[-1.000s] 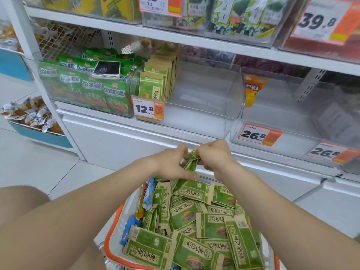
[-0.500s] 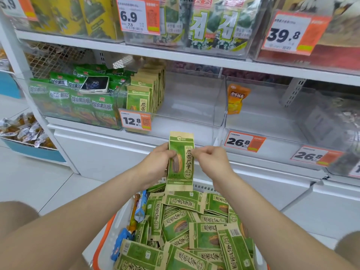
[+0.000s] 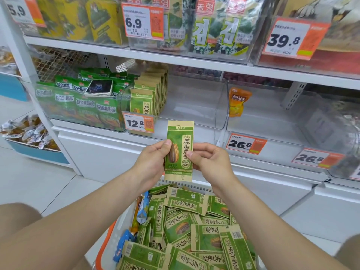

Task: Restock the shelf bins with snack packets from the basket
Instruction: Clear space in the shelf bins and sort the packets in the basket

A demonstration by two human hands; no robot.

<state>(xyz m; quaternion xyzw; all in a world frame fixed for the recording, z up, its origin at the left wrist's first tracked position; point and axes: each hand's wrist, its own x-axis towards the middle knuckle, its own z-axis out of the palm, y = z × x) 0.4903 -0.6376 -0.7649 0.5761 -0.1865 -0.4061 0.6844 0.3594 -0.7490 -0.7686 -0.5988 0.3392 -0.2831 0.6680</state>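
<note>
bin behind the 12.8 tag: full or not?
Partly full. The bin holds one row of upright seed packets along its left side; the rest of its floor shows bare. The held packet is not in yet.

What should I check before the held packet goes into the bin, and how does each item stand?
1. Packet gripped by left hand and right hand: ok.
2. Packet upright, front toward the camera: ok.
3. Design matches the row standing in the bin: ok.
4. Free room in the bin to the right of the row: ok.
5. Packet's back undamaged: cannot tell.
</note>
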